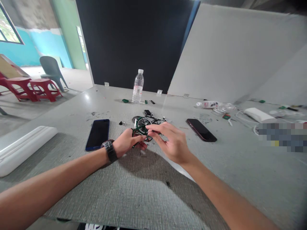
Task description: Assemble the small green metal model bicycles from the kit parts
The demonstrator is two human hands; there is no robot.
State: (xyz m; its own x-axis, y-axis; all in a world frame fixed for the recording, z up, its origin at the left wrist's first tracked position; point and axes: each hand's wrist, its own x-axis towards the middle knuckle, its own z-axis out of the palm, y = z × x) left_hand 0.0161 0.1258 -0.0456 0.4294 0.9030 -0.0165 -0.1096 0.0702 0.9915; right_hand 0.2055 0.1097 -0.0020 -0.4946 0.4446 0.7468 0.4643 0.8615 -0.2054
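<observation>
Over the grey, streaked tabletop (105,191), a slim dark-green frame-like piece (139,129) is gripped by the left hand (128,141), seemingly steadied for the right hand (173,142) (whose grasp cannot be told) at its end.

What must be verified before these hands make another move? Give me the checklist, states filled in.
1. Left hand holding the green frame piece: ok.
2. Right hand gripping a small part: cannot tell; its fingertips are at the frame piece.
3. Spoked wheel joined to the frame piece: cannot tell, they overlap.
4. Loose parts gathered together: not ok; a black bit lies apart.
5. Bottle upright and capped: ok.
</observation>
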